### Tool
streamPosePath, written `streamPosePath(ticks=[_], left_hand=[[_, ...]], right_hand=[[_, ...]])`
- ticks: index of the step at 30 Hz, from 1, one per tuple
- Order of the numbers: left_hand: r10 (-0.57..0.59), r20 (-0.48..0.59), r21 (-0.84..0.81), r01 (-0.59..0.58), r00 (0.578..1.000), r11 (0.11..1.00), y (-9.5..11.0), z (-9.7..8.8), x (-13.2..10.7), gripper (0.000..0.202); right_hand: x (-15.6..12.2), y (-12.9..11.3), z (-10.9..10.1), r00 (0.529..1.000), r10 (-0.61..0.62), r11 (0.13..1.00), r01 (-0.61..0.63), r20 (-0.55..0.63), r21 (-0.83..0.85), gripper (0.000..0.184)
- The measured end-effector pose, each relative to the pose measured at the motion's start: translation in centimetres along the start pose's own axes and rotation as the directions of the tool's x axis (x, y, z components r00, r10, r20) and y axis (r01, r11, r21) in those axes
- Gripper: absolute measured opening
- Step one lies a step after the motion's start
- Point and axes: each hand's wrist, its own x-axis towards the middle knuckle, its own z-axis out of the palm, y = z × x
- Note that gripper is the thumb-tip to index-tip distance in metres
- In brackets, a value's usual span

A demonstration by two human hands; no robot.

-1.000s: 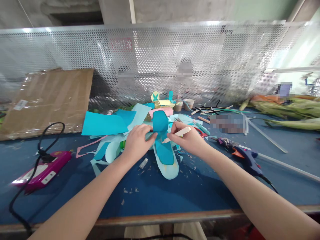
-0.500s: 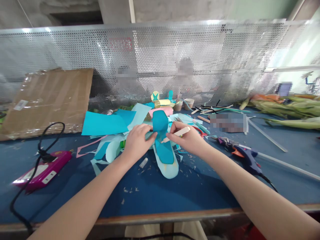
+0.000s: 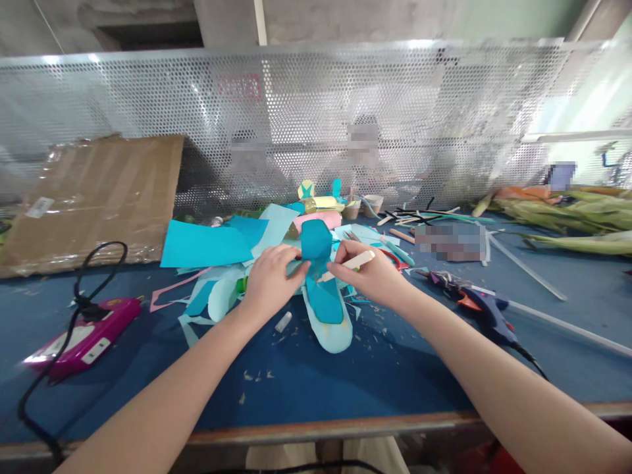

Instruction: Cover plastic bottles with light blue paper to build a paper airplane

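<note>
In the middle of the view a dark-blue paper cut-out (image 3: 325,304) lies over a longer light-blue rounded piece (image 3: 334,339). The upper part of the cut-out stands up, bent back. My left hand (image 3: 273,275) is closed at its left edge, thumb and forefinger pressed against it near the fold. In my right hand (image 3: 368,273) is a slim white pen (image 3: 359,261), gripped between thumb and fingers, its tip down at the blue paper. Whether the tip touches the paper cannot be told. A small clear cap-like piece (image 3: 283,322) lies in front of my left hand.
Blue paper sheets (image 3: 207,243) and scraps are heaped behind my hands. A glue gun (image 3: 481,306) and red-handled scissors (image 3: 397,260) lie right. A magenta power box (image 3: 89,339) with a black cord sits left, cardboard (image 3: 113,197) behind it. Corn husks (image 3: 557,214) lie far right.
</note>
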Motion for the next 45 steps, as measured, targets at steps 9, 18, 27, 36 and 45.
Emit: streamPosePath(ticks=[9, 18, 27, 36, 45], left_hand=[[-0.008, 0.005, 0.002, 0.008, 1.0, 1.0, 0.06, -0.05, 0.03, 0.01], [-0.015, 0.03, 0.017, 0.015, 0.999, 1.0, 0.19, -0.26, 0.06, 0.01], [-0.003, 0.005, 0.012, 0.003, 1.0, 1.0, 0.2, -0.14, 0.08, 0.009], [0.004, 0.011, 0.019, -0.004, 1.0, 1.0, 0.1, -0.18, 0.1, 0.01], [-0.018, 0.036, 0.007, 0.018, 0.999, 1.0, 0.29, -0.38, 0.14, 0.011]], right_hand=[[-0.05, -0.28, -0.06, 1.0, 0.01, 1.0, -0.01, -0.025, -0.022, 0.02], [0.01, -0.17, 0.02, 0.996, -0.012, 0.999, 0.008, -0.09, -0.045, 0.02], [0.09, -0.18, -0.02, 0.997, -0.006, 0.999, 0.004, -0.076, -0.032, 0.022], [0.1, 0.08, -0.03, 0.999, -0.015, 1.0, 0.014, -0.039, -0.015, 0.022], [0.05, -0.15, -0.08, 0.997, -0.016, 1.0, 0.015, -0.074, -0.02, 0.022]])
